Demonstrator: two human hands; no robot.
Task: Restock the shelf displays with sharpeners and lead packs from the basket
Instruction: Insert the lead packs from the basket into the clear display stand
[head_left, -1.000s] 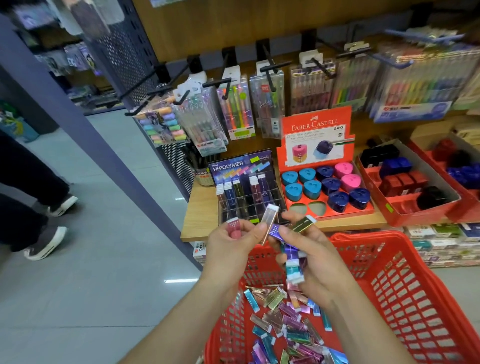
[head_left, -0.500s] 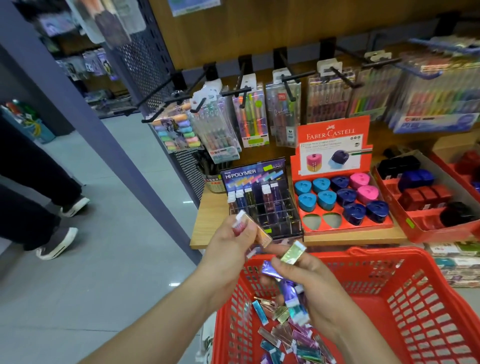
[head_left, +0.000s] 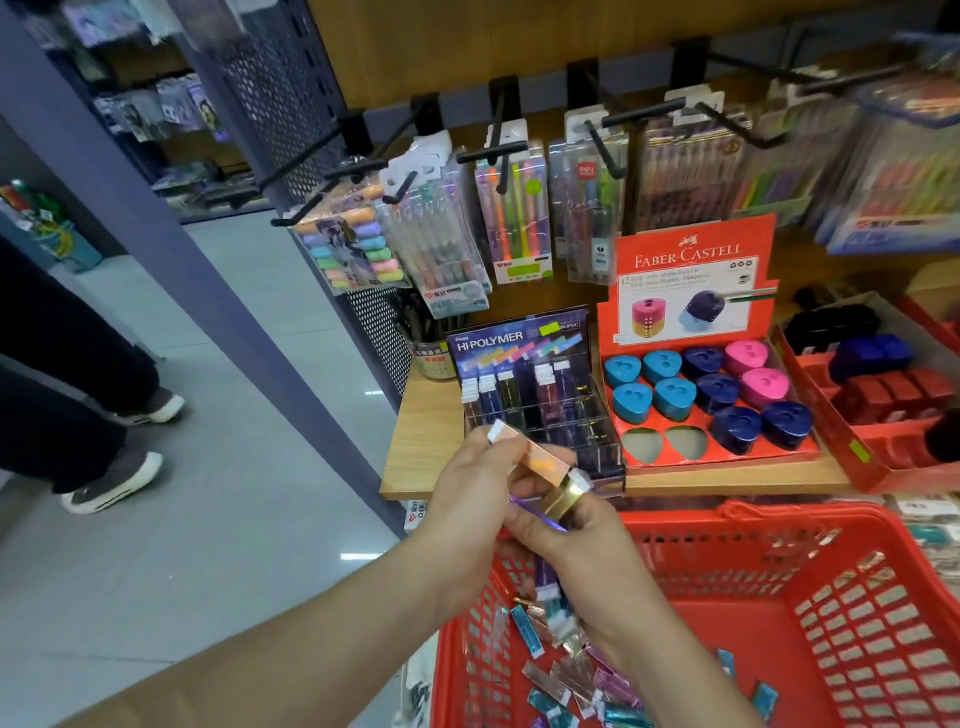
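Red basket (head_left: 779, 514): it stood lowest and nearest you, its floor strewn with loose lead packs (head_left: 571, 675).
Your left hand (head_left: 467, 499): above the basket's far-left corner, you pinched a rose-gold lead pack (head_left: 535, 457), white cap pointing up-left.
Your right hand (head_left: 587, 540): touching the left over that same corner, you had it curled round a gold lead pack (head_left: 563, 496) and several purple lead packs (head_left: 545, 577) that hung down into the basket.
Hi-Polymer display (head_left: 519, 343): on the wooden shelf (head_left: 426, 441) just beyond the basket's far-left corner, some slots filled.
Sharpener tray (head_left: 696, 249): beyond the basket's far rim, with blue, navy and pink sharpeners (head_left: 675, 397) seated; two front pockets showed as holes.
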